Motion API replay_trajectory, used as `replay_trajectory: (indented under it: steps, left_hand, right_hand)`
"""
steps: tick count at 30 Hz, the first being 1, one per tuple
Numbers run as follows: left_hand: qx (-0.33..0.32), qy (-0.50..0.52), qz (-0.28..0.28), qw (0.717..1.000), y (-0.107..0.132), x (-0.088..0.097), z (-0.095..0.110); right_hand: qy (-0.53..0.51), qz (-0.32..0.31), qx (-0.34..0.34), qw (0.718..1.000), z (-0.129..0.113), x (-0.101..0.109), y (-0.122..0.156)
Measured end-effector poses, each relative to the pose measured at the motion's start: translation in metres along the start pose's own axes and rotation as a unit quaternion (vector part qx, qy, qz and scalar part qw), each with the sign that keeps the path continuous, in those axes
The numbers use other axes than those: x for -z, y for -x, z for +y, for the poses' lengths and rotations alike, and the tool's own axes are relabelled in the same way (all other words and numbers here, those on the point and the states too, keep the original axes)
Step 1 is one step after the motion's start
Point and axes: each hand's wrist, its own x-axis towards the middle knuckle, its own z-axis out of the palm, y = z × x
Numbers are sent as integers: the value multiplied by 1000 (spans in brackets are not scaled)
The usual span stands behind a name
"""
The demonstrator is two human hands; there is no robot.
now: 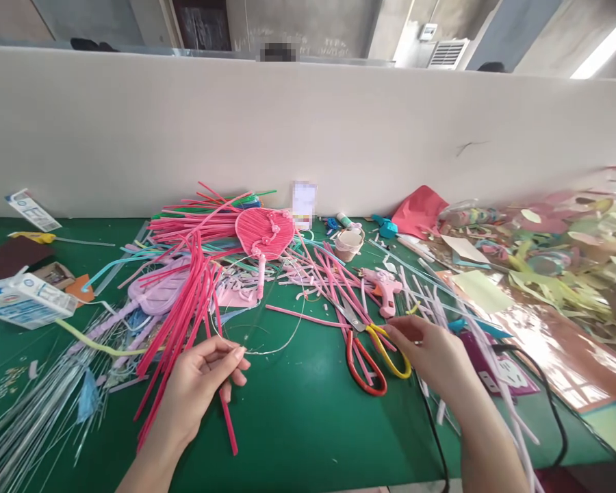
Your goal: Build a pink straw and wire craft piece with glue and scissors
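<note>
Between the thumb and fingertips of my left hand (202, 383) is a thin white wire (282, 347), which curves up in a wide loop over the table. Under and beside that hand lies a bunch of hot-pink pipe cleaners (177, 335). My right hand (436, 352) has its fingertips closed at the yellow handle of the scissors (352, 366), whose other handle is red. The scissors rest on the green table with blades pointing away. Just beyond them lies a pink glue gun (387, 291). A flat pink rounded piece (261, 234) with a pale pink stem sits farther back.
A white partition (298, 130) runs along the back. A paper cup (348, 244) stands mid-table. On the right are a purple power strip (513, 373) with a black cable and heaped paper scraps (559, 274). Silvery wires (35, 397) and a white-blue box (25, 300) lie left.
</note>
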Motion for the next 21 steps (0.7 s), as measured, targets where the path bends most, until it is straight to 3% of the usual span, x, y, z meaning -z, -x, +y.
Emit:
replay_trajectory:
  steps: [6, 9, 12, 14, 17, 21]
  left_hand:
    - [5, -11, 1, 1000, -6, 4, -6]
    - [10, -10, 13, 1000, -6, 8, -6]
    - [15, -3, 11, 1000, -6, 10, -6]
    - [13, 1, 7, 1000, -7, 9, -7]
    - [14, -1, -6, 1000, -9, 3, -9]
    - [3, -9, -18, 1000, -8, 0, -9]
  right_hand:
    - [73, -9, 6, 997, 0, -6, 9]
    - [105, 18, 24, 994, 0, -7, 3]
    - [168, 91, 26, 981, -1, -5, -23]
    - [203, 121, -15, 972, -4, -5, -51]
    - [206, 52, -58, 976, -8, -12, -90]
    - [188, 51, -64, 979, -6, -30, -114]
